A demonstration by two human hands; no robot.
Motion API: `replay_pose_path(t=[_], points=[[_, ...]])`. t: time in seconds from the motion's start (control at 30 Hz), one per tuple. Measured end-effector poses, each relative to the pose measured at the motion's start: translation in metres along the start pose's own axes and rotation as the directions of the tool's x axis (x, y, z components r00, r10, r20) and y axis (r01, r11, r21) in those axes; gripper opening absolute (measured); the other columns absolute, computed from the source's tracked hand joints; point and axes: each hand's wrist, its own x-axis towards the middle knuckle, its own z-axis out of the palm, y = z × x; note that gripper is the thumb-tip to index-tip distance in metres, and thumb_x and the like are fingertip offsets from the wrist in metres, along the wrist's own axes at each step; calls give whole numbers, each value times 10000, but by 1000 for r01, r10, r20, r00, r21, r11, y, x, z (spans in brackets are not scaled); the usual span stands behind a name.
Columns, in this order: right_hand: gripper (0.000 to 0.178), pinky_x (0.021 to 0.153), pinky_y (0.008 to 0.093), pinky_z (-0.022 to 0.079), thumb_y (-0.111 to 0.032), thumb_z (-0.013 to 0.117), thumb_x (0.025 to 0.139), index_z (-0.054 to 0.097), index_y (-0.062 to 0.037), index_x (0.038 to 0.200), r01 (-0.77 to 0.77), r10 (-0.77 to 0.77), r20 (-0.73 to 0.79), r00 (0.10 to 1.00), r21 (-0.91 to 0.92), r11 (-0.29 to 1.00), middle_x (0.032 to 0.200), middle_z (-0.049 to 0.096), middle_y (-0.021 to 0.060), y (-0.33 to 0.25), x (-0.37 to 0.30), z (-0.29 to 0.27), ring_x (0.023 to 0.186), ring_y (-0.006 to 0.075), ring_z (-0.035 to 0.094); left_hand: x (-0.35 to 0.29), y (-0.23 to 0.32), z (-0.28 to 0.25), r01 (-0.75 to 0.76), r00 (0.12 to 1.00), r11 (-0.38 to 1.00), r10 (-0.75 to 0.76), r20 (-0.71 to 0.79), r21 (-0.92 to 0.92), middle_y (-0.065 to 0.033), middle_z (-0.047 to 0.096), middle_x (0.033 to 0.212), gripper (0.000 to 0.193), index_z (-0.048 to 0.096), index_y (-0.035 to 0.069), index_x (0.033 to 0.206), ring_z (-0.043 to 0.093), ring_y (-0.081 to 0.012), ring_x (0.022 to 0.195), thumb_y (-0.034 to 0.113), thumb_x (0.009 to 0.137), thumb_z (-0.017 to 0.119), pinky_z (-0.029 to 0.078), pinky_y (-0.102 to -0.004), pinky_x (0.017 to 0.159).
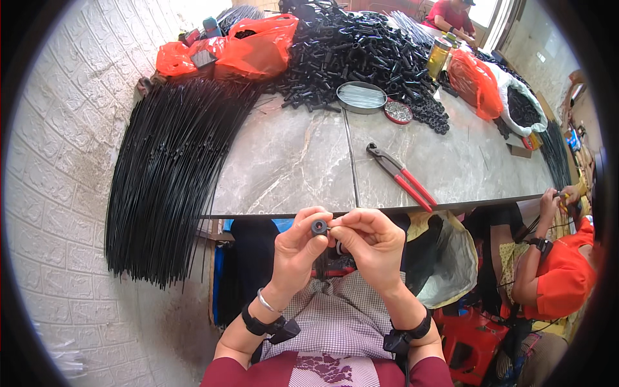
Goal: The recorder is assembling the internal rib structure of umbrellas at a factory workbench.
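In front of my lap, just off the table's near edge, my left hand [298, 248] pinches a small round black part [319, 227] with a hole in its middle. The part's round end faces up toward me. Right beside it is my right hand [369, 242], thumb and forefinger pressed together against the part's right side. Whatever those fingertips hold is too small to make out. Beyond my hands, a pair of red-handled pincers [403, 178] lies on the grey marbled table [290, 155].
A thick bundle of thin black rods [174, 174] overhangs the table's left side. Black tubular parts [351, 48] are heaped at the back. In front stand a round tin [361, 98] and a small red dish [398, 113]. A co-worker in red [561, 277] sits close on my right.
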Motion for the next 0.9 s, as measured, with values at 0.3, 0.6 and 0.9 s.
replay_pose_path(t=[0.3, 0.6, 0.9], points=[[165, 733, 236, 559, 69, 652, 832, 609, 51, 991, 12, -13, -38, 999, -31, 999, 930, 690, 120, -1, 3, -2, 833, 126, 661, 4, -4, 0, 4, 1000, 1000, -4, -2, 15, -81, 493, 1199, 325, 589, -10, 1195, 546, -131, 987, 91, 890, 638, 484, -260, 854], [153, 624, 204, 525, 73, 643, 838, 588, 39, 977, 25, -28, -72, 997, -41, 999, 905, 694, 122, 1, 3, -4, 753, 118, 659, 5, -9, 4, 7, 1000, 1000, -7, -15, 1, -84, 498, 1195, 333, 585, -11, 1200, 550, -133, 988, 99, 891, 639, 487, -263, 862], [161, 698, 209, 541, 75, 654, 828, 610, 45, 981, 8, -7, -75, 997, 11, 1000, 915, 695, 103, 4, 2, -9, 819, 105, 652, 5, -13, 3, 14, 1000, 1000, -14, 0, 14, -84, 521, 1169, 335, 587, -4, 1198, 549, -139, 971, 117, 891, 643, 481, -269, 840]])
